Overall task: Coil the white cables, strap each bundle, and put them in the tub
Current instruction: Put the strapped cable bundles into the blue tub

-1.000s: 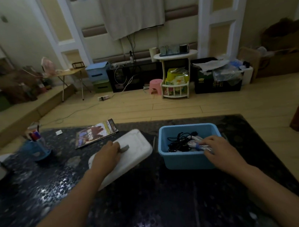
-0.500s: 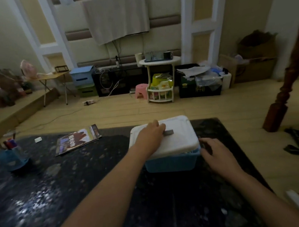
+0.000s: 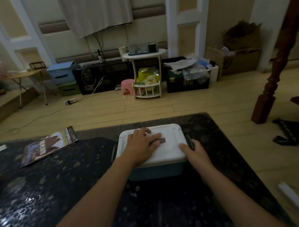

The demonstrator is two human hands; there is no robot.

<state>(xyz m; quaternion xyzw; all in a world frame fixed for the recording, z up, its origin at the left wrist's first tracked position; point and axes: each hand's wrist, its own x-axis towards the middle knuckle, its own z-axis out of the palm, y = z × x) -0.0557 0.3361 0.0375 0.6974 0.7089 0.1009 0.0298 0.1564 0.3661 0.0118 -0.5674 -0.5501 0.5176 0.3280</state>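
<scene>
- Nearest us, the blue tub (image 3: pixel 156 172) sits at table centre, capped by its white lid (image 3: pixel 167 147).
- Our left hand (image 3: pixel 142 146) lies flat on the lid, fingers straight, pressing, gripping nothing.
- Our right hand (image 3: pixel 193 152) rests at the lid's 3 o'clock edge beside a dark latch (image 3: pixel 189 141); whether it grips, we cannot tell.
- White cables are out of sight; we judge them stowed and the task near complete, latches perhaps remaining.
- At 10 o'clock, a magazine (image 3: pixel 49 145) lies on the table (image 3: pixel 62 192).
</scene>
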